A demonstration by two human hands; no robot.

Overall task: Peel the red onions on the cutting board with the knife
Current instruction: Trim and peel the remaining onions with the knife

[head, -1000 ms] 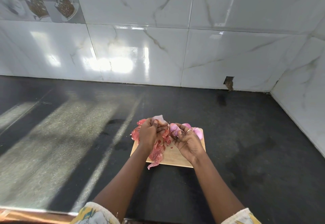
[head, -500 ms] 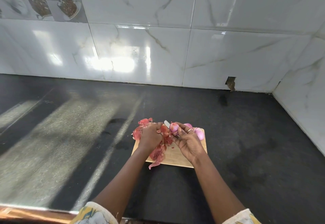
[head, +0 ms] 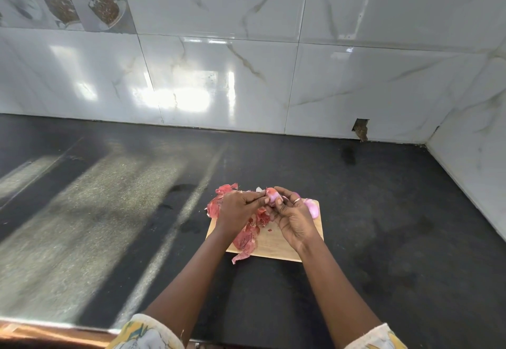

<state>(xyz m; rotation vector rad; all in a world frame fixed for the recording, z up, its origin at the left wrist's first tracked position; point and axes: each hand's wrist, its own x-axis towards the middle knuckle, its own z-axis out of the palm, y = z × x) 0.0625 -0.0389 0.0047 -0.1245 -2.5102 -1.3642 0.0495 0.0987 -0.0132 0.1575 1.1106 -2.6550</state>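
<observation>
A small wooden cutting board [head: 276, 247] lies on the black counter. My right hand [head: 294, 221] holds a partly peeled red onion [head: 272, 194] above the board's far edge. My left hand [head: 237, 209] is curled round the knife [head: 260, 189]; only its pale blade tip shows, right against the onion. Peeled pink onions [head: 312, 208] sit at the board's far right corner, partly hidden by my right hand. A heap of red onion skins [head: 246, 237] covers the board's left side and spills over its edges.
The black stone counter [head: 383, 225] runs wide to the left and right of the board. White marble tile walls [head: 246, 74] close the back and the right side, meeting in a corner. A small hole [head: 361, 129] is in the wall base.
My hands have come closer together. The left hand moved right and brought the blade tip against the onion, which my right hand has turned and raised a little.
</observation>
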